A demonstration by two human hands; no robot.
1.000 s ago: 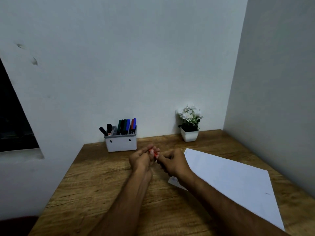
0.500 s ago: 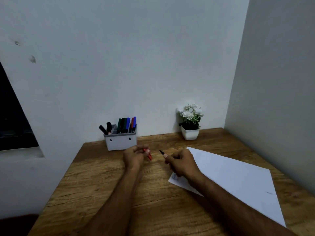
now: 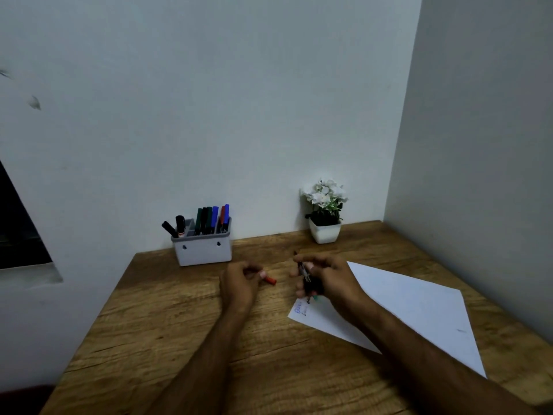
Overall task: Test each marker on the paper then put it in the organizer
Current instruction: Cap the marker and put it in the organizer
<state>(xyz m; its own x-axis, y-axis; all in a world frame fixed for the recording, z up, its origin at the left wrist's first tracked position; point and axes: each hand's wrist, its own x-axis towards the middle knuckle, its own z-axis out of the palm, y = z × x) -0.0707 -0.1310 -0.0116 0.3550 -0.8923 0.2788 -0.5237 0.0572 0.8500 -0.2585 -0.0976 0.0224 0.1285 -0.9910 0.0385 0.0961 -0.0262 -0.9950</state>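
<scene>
My left hand [image 3: 239, 280] is closed on a red marker cap [image 3: 270, 280] that sticks out to the right of its fingers. My right hand [image 3: 323, 277] grips an uncapped marker [image 3: 302, 269], tip pointing up and away, along with what look like other dark markers bunched in the fist. The hand hovers over the near-left corner of a white sheet of paper [image 3: 419, 307], where some blue and dark scribbles [image 3: 300, 310] show. A grey organizer [image 3: 203, 250] stands at the back of the desk, holding several markers.
A small white pot with white flowers [image 3: 324, 214] stands at the back near the corner. The wooden desk [image 3: 167, 339] is bounded by walls behind and on the right. A dark window opening [image 3: 18, 235] is at the left.
The hands, joined on the marker a second ago, have pulled apart: the red cap stayed in my left hand, the uncapped marker went right with my right hand, which has turned it upright.
</scene>
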